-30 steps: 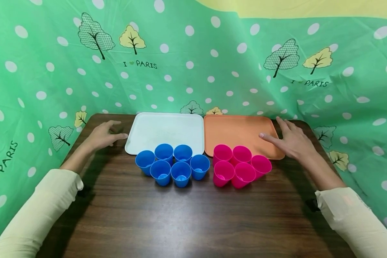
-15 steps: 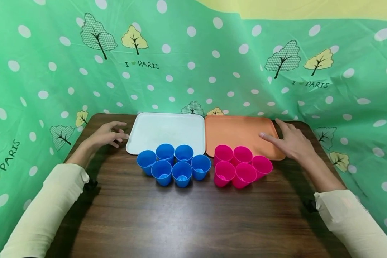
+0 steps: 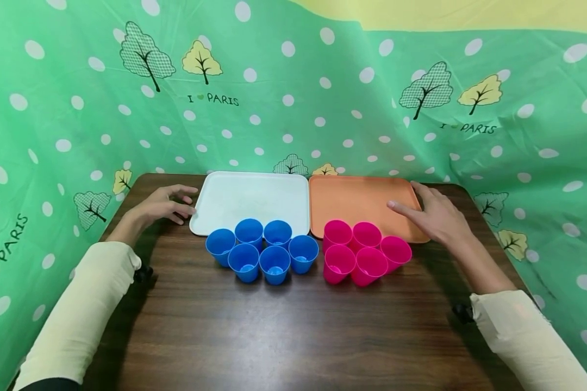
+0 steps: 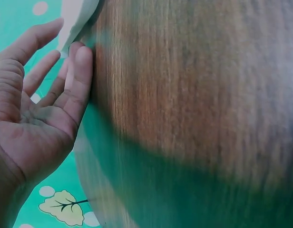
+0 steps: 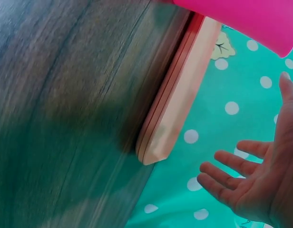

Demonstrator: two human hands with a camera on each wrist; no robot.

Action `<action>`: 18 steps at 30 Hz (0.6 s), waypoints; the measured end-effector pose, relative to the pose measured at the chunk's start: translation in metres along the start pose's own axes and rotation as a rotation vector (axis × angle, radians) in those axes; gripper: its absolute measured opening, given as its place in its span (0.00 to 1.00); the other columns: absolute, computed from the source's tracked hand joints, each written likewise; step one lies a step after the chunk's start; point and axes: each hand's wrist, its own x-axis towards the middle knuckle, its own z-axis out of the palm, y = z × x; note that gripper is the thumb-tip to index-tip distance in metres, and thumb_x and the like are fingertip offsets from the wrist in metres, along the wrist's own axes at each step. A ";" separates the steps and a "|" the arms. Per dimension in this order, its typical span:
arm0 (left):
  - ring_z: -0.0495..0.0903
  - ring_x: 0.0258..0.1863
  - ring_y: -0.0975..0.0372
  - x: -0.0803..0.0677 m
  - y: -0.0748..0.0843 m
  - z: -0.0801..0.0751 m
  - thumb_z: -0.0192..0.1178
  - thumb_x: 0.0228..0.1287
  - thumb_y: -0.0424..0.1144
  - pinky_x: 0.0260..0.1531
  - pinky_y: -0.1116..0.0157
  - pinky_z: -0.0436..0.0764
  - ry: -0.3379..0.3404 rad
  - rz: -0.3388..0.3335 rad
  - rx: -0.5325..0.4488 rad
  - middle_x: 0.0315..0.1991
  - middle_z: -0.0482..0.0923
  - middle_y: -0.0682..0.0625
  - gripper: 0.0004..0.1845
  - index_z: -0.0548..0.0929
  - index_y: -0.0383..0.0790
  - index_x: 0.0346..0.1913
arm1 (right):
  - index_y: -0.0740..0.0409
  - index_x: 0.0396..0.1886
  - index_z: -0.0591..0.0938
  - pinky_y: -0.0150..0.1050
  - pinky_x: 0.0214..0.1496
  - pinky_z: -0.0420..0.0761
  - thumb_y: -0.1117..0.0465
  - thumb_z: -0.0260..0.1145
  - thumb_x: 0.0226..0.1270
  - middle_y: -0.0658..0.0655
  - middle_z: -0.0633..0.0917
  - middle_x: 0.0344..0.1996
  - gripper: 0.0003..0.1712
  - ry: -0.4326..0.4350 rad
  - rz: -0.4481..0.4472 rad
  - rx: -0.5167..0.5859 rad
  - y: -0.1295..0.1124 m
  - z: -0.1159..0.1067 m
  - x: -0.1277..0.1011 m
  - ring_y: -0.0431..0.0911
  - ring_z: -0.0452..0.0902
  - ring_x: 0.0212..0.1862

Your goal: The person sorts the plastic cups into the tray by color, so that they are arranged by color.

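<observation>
Resting with loose, spread fingers at the left edge of the white tray [image 3: 252,199], the left hand [image 3: 163,205] holds nothing, and its fingertips [image 4: 83,53] lie just beside the tray's rim. The right hand [image 3: 435,214] is likewise spread wide and holding nothing, at the right rim of the orange tray [image 3: 357,200]. On the wooden table [image 3: 283,326], six blue cups [image 3: 261,251] cluster before the white tray and five pink cups [image 3: 364,252] before the orange one.

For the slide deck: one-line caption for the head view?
Open left hand beside white tray, open right hand over orange tray; six blue cups, five pink cups in front.
</observation>
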 end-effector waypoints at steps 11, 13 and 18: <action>0.84 0.45 0.55 0.012 0.003 0.006 0.79 0.71 0.36 0.40 0.62 0.93 -0.005 -0.007 0.068 0.72 0.70 0.32 0.44 0.71 0.39 0.86 | 0.53 0.95 0.52 0.85 0.78 0.64 0.15 0.57 0.75 0.77 0.62 0.87 0.68 0.006 -0.001 0.031 -0.006 0.003 -0.001 0.79 0.60 0.84; 0.83 0.47 0.55 0.013 0.004 0.007 0.79 0.71 0.37 0.40 0.62 0.93 -0.007 -0.002 0.074 0.71 0.71 0.34 0.43 0.72 0.40 0.85 | 0.53 0.96 0.52 0.85 0.78 0.64 0.14 0.57 0.74 0.76 0.62 0.87 0.68 0.007 0.001 0.036 -0.007 0.003 -0.001 0.79 0.60 0.84; 0.79 0.46 0.57 0.017 0.005 0.011 0.81 0.68 0.36 0.41 0.65 0.91 -0.002 -0.006 0.054 0.66 0.72 0.38 0.42 0.77 0.41 0.83 | 0.51 0.96 0.51 0.85 0.78 0.65 0.14 0.56 0.74 0.75 0.63 0.87 0.68 0.006 0.000 0.043 -0.011 0.003 0.000 0.78 0.60 0.84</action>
